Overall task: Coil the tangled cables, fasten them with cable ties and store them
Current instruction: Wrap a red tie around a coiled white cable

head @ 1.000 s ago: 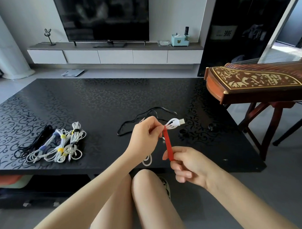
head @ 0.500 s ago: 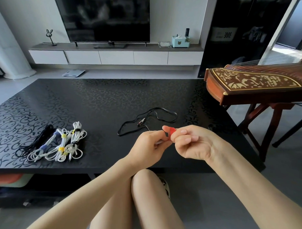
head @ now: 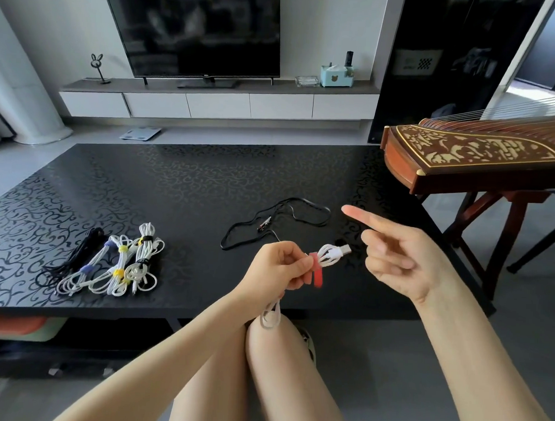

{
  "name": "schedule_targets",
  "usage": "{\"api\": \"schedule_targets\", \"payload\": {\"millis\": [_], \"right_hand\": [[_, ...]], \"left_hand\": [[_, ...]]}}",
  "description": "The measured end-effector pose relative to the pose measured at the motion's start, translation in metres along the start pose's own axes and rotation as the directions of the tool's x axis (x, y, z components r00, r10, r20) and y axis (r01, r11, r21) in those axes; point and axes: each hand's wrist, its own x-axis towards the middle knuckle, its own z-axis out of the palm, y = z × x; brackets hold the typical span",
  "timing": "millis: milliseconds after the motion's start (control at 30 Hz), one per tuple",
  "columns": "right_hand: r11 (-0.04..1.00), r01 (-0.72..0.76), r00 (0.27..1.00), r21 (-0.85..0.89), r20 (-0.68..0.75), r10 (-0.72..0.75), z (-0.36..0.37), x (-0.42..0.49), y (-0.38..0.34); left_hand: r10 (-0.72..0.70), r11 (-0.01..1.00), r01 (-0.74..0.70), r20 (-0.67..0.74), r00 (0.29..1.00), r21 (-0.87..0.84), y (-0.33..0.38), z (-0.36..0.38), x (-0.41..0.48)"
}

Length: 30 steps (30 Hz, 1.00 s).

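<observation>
**A:** Head view. Hands?

**B:** The left hand (head: 277, 267) pinches the coiled white cable (head: 329, 254) in front of the table's near edge. Its plug end sticks out to the right and a loop hangs below the fist, above the knee. The red tie (head: 316, 273) sits at the pinch with one end hanging free. The right hand (head: 397, 255) is apart from the cable and holds nothing, forefinger straight, other fingers loosely curled.

**A:** Risks?

**B:** The tie looks unfastened, so only the pinch holds the coil. My judgement: if the pinch loosens, the tie unwinds and the loops spring apart. The hanging loop could also slip out and leave the bundle uneven. One black cable (head: 275, 223) lies loose on the table (head: 176, 181), near enough to snag when this coil is set down.

**A:** Containers?

**B:** No storage box is seen on the table. The tied bundles (head: 117, 264) lie side by side, touching, on the bare top at the left. Far shelf: a blue box (head: 336, 76) with small items standing in it, too small to tell, and beside it a glass dish (head: 307, 81) whose contents I cannot make out.
</observation>
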Motion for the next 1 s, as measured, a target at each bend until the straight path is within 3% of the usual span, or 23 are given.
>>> {"api": "schedule_targets", "payload": {"millis": [100, 200, 333, 500, 633, 733, 833, 933, 1000], "right_hand": [[0.884, 0.102, 0.964, -0.455, -0.176, -0.202, -0.004, 0.012, 0.016], [0.757, 0.073, 0.984, -0.649, -0.076, -0.159, -0.001, 0.016, 0.035], [0.850, 0.116, 0.983, -0.514, 0.185, -0.023, 0.003, 0.015, 0.055], [0.791, 0.269, 0.960, -0.550, 0.088, -0.265, 0.009, 0.017, 0.071], [0.855, 0.219, 0.975, -0.469, 0.066, -0.214, 0.010, 0.019, 0.069], [0.820, 0.149, 0.977, -0.553, -0.045, -0.208, 0.016, 0.021, 0.077], [0.650, 0.156, 0.941, -0.744, -0.087, -0.326, 0.019, 0.018, 0.089], [0.503, 0.137, 0.944, -0.853, -0.041, -0.326, 0.019, 0.012, 0.093], [0.452, 0.098, 0.960, -0.887, -0.036, -0.278, 0.020, 0.011, 0.091]], "left_hand": [[-0.106, 0.967, 0.121, 0.076, 0.991, -0.226, -0.002, -0.008, 0.000], [-0.113, 0.886, 0.181, 0.179, 0.977, -0.427, -0.003, -0.008, 0.001], [-0.111, 0.855, 0.217, 0.242, 0.964, -0.472, -0.001, -0.005, 0.001], [-0.082, 0.776, 0.258, 0.314, 0.946, -0.575, 0.002, -0.005, 0.000], [-0.041, 0.795, 0.246, 0.356, 0.934, -0.555, 0.004, -0.007, -0.003], [-0.112, 0.858, 0.213, 0.235, 0.965, -0.468, -0.001, -0.004, -0.001], [-0.149, 0.943, 0.153, 0.036, 0.988, -0.295, -0.010, -0.001, 0.002], [-0.040, 0.995, 0.022, -0.178, 0.983, -0.102, -0.016, 0.003, 0.005], [0.059, 0.992, -0.027, -0.272, 0.961, 0.120, -0.021, 0.007, 0.006]]}}
